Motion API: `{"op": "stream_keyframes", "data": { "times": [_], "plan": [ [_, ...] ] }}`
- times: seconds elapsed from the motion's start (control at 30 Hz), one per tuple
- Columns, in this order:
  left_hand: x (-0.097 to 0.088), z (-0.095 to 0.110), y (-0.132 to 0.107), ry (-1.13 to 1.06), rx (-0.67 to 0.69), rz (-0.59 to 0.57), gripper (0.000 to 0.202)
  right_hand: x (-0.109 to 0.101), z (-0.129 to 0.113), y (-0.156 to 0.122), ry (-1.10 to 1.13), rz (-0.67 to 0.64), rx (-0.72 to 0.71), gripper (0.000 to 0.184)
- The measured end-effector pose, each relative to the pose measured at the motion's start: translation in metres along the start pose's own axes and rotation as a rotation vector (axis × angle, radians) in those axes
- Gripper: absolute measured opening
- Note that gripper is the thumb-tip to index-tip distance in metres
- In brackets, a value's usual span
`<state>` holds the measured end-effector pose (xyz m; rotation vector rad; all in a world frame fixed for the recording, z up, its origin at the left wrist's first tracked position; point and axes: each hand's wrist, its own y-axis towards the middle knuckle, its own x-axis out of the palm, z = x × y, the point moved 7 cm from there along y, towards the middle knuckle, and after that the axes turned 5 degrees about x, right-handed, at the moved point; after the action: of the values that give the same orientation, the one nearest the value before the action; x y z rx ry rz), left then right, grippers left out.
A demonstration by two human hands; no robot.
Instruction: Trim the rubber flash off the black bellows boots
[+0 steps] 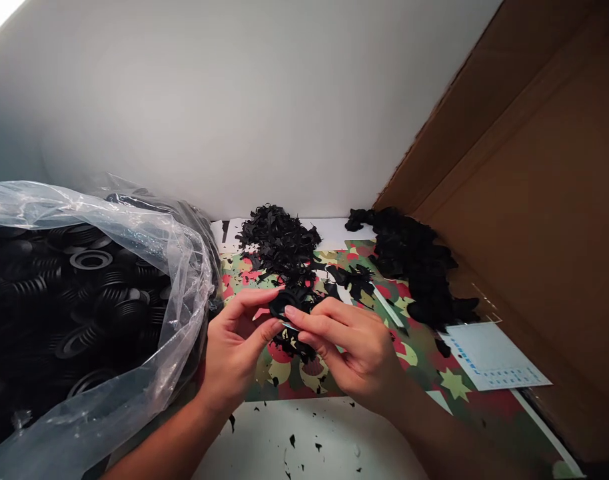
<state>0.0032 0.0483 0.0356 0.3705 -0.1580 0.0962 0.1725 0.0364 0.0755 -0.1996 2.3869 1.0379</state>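
Note:
My left hand (237,347) and my right hand (349,350) meet over the table and pinch one small black rubber ring (288,303) between thumbs and fingers. The left thumb and forefinger grip its left side. The right fingers curl over its right side and may hold something thin and pale that I cannot make out. Black rubber trimmings (294,347) hang and lie just under the ring.
A clear plastic bag (149,393) full of black ribbed rubber rings fills the left. A heap of black scraps (279,243) lies behind the hands, and a pile of black parts (414,263) at the right. Patterned paper (424,373), a white card (494,357) and a cardboard wall (544,200) lie to the right.

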Motion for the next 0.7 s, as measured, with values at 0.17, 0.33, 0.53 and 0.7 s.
{"op": "stream_keyframes", "data": {
  "times": [0.17,0.33,0.53,0.7],
  "plan": [
    [0.0004,-0.0018,-0.0002,-0.017,-0.014,0.025,0.027,0.0016,-0.0002,0.0001,0.006,0.02,0.0,0.03],
    [0.0014,-0.005,-0.0019,-0.063,-0.058,0.058,0.026,0.0023,-0.0039,-0.0008,-0.026,0.049,-0.025,0.028],
    [0.0012,-0.0047,-0.0028,-0.05,-0.073,0.069,0.025,0.0006,-0.0053,0.0002,-0.046,0.054,-0.023,0.03],
    [0.0013,-0.0036,-0.0021,-0.014,-0.067,0.036,0.025,-0.0011,-0.0042,0.0006,-0.046,0.023,-0.004,0.03]
  ]
}}
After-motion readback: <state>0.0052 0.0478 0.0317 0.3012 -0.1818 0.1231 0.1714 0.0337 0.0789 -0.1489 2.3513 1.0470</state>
